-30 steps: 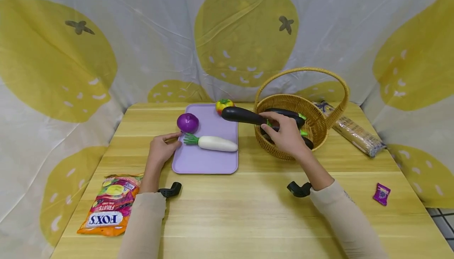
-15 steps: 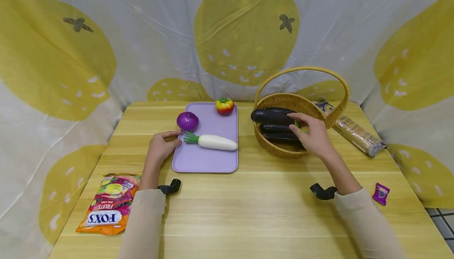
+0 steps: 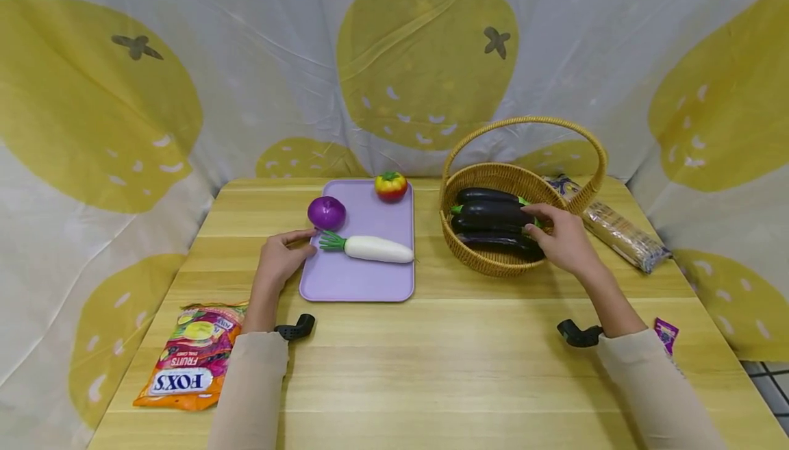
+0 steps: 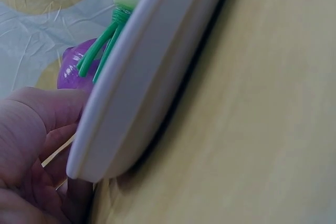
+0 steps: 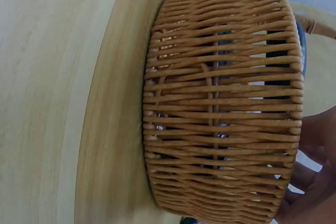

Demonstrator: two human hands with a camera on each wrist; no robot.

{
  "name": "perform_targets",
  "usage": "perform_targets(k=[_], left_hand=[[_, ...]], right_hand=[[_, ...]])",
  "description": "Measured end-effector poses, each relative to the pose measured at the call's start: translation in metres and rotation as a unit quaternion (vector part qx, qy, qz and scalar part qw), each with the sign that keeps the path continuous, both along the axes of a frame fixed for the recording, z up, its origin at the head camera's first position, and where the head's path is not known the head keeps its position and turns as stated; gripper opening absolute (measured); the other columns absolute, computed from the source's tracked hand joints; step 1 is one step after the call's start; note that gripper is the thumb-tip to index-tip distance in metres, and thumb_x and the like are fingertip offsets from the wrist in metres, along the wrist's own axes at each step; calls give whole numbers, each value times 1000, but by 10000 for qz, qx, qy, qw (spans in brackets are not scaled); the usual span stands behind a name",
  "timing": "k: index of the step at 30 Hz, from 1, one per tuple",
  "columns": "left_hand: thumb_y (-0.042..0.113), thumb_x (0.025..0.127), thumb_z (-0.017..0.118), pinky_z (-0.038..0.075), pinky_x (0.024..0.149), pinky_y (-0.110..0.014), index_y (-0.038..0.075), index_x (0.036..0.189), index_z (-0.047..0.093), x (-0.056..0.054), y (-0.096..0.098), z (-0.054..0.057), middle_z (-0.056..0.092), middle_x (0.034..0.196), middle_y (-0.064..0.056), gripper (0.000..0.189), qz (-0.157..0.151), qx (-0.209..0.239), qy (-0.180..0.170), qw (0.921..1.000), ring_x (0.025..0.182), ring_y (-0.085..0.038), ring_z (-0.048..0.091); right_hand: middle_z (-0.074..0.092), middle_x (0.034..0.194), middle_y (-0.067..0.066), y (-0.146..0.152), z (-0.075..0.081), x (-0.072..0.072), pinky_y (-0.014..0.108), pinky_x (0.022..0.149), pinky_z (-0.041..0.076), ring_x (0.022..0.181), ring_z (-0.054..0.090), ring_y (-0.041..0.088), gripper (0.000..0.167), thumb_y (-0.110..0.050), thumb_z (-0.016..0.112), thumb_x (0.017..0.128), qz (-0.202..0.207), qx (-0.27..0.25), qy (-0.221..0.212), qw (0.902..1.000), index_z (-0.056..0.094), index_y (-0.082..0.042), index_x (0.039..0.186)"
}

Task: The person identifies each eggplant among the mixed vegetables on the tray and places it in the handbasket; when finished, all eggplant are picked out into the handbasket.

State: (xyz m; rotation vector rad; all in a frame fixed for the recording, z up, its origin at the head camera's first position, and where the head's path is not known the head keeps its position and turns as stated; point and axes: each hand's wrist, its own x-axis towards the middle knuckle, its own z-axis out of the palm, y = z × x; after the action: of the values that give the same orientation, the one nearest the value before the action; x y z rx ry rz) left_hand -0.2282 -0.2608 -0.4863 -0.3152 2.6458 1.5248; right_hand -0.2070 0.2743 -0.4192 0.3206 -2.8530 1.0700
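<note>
My left hand (image 3: 282, 258) grips the left edge of a lilac tray (image 3: 351, 289); in the left wrist view its fingers (image 4: 58, 106) are at the tray's rim (image 4: 113, 98). On the tray lie a white radish (image 3: 377, 249) with green leaves, a purple onion (image 3: 327, 213) and a red-yellow bell pepper (image 3: 391, 187). My right hand (image 3: 564, 239) is over the right side of a wicker basket (image 3: 487, 264), its thumb and fingers around the stem end of a dark eggplant (image 3: 493, 211). Other eggplants lie beside it in the basket. In the right wrist view the basket wall (image 5: 226, 103) hides most of them.
A Fox's candy bag (image 3: 191, 357) lies at the front left. Behind the basket on the right is a long clear-wrapped package (image 3: 622, 234). A small purple wrapped candy (image 3: 666, 333) sits near the right sleeve. The basket's tall handle (image 3: 524, 121) arches above it.
My right hand has carried the eggplant rightward from beside the tray and lowered it into the basket among the others. The left hand has stayed at the tray's edge.
</note>
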Motion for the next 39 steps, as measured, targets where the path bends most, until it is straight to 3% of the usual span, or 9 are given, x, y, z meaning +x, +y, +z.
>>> perform_targets(k=[4,8,11,19,25,31,34,37,39], left_hand=[[17,90,74,35,121,-50,15,131,72,-1,0,-1,55,152,-11,41,-11,18,-64,10000,151,-33,37],[18,90,74,32,122,-50,16,131,72,-1,1,0,55,153,-11,41,-11,35,-83,10000,152,-33,35],[18,90,74,33,122,-50,16,131,72,-1,2,-1,55,153,-11,41,-16,31,-69,10000,152,-32,35],[20,90,74,37,119,-50,17,130,73,0,2,-3,56,152,-9,41,12,-16,-28,10000,150,-32,38],[22,91,75,45,112,-42,19,131,73,-1,2,-3,56,153,-8,40,-31,-2,-82,10000,147,-29,41],[31,93,76,54,78,-21,22,130,73,-3,-3,1,62,146,-10,38,-294,-361,115,9988,119,-27,61],[34,96,73,56,69,-20,20,130,73,-2,-6,4,66,139,-15,37,-497,-527,315,9969,100,-25,70],[33,99,69,55,59,-22,16,128,75,-2,-7,10,76,115,-18,34,-595,-924,736,9912,78,-18,72],[29,100,67,52,53,-27,15,124,77,-2,-8,15,77,96,-19,30,-561,-1324,1171,9827,64,-18,69]], right_hand=[[65,133,25,3,-4,-1,57,86,53,110,65,43,35,-12,61,103,41,200,-118,9997,62,-6,138],[68,128,23,2,-8,-3,41,66,48,84,64,32,34,-12,63,102,50,455,-106,9989,64,-7,136],[70,124,21,1,-11,-5,36,62,40,74,55,25,35,-13,64,102,47,606,-67,9981,64,-7,136],[69,121,22,0,-12,-4,42,72,42,85,56,30,39,-18,66,101,23,672,25,9977,63,-6,138],[64,132,26,0,-12,-2,54,82,48,104,62,39,44,-23,64,103,12,570,-25,9984,58,-4,142],[59,141,26,1,-11,-1,63,97,47,127,55,46,49,-27,63,104,11,332,-74,9994,54,-3,145],[57,144,25,2,-12,-1,64,101,46,131,53,47,51,-29,63,104,14,179,-136,9997,52,-3,146],[55,146,25,4,-13,-1,64,104,44,134,51,48,53,-31,61,105,30,28,-151,9999,51,-2,147],[55,146,25,5,-12,-2,64,105,44,134,51,48,53,-33,59,106,40,-63,-99,9999,51,-2,147]])
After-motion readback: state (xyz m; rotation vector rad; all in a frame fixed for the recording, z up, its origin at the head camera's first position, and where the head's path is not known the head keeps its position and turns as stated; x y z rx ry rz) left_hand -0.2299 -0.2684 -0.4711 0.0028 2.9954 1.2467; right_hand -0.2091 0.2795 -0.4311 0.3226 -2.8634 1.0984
